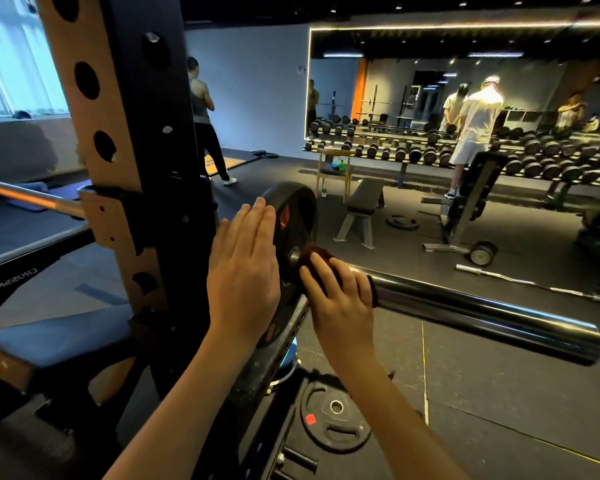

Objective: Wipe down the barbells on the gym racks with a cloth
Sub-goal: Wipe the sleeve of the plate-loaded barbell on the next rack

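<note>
A barbell rests on the rack upright point(118, 140). Its chrome sleeve point(482, 306) juts toward the lower right, and its thin shaft point(32, 199) runs off to the left behind the upright. A black weight plate point(293, 216) sits on the sleeve close to the rack. My left hand point(245, 268) lies flat with straight fingers against the plate's face. My right hand point(336, 289) grips a dark brown cloth point(321, 254) wrapped around the sleeve right beside the plate.
A padded bench point(59, 337) lies at lower left. Another plate point(333, 424) is stored on the rack's base below. A flat bench point(364, 206), an incline bench point(471, 199), dumbbell racks point(430, 154), a mirror and several people are farther off.
</note>
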`<state>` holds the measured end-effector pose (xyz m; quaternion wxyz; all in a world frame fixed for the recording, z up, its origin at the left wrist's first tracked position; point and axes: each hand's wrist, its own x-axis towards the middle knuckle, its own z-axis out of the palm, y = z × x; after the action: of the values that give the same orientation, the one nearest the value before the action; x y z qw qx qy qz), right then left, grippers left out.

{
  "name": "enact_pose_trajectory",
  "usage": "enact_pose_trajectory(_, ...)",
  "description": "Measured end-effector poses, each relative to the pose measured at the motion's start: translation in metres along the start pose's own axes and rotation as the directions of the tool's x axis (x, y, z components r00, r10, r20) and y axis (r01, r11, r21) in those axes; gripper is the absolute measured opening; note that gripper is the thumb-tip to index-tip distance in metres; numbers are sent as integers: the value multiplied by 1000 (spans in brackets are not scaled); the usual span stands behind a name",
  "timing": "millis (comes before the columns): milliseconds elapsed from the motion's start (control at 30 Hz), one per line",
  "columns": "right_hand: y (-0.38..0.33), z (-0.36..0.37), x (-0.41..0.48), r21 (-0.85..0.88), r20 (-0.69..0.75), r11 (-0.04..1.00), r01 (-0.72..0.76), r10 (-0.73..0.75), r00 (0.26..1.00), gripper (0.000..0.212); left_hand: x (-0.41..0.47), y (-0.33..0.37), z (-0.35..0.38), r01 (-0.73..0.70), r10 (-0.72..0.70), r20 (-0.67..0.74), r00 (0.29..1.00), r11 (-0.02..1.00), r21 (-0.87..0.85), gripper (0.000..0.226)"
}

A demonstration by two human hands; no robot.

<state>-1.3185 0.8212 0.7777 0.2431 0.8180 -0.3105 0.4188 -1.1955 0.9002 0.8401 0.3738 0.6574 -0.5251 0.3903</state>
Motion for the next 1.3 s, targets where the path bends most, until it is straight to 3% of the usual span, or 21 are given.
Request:
enact_pose_trajectory(100,28,-12,-17,-31,8,999,29,-29,1000,66,-1,1,1,8,-8,-4,1000,1000,-9,46)
enact_pose_trajectory(233,34,-18,-22,-29,-70,995,-92,90,993,64,-1,5,0,13,-13,-20,1000,1000,19,46)
enact_pose_trajectory(367,0,-5,7,8,62,999,-37,37,997,64,-1,7,-1,10,-10,-4,1000,999,51,45)
enact_pose_trajectory(467,16,-13,1,17,104,1000,-17,15,994,59,-1,5,-1,-4,3,22,1000,999,33,45)
enact_pose_trajectory(567,38,-23,-20,-21,23,994,-111,111,994,47,-2,4,-2,-5,4,35,999,1000,23,51)
enact_pose_trajectory(667,24,-19,-7,-22,28,972,-233,234,972,44,-1,6,-4,-13,9,56,998,997,76,55)
enact_pose_trajectory(800,19,-17,7,-12,107,990,-139,139,984,44,1,8,-8,-52,39,89,995,987,149,53)
enact_pose_trajectory(867,39,-23,-8,-33,64,993,-113,115,991,44,-1,11,-9,-96,79,108,991,983,157,55)
enact_pose_trajectory(1033,45,-28,-18,-106,-9,955,-275,276,961,40,-9,29,-7,-190,170,175,970,976,106,49)
enact_pose_trajectory(1200,69,-43,-22,-86,40,985,-149,153,987,42,-11,53,4,-181,205,249,946,977,-115,46)
enact_pose_trajectory(1300,94,-58,-43,-92,-55,943,-319,315,947,38,-15,64,16,-121,200,364,910,966,-230,49)
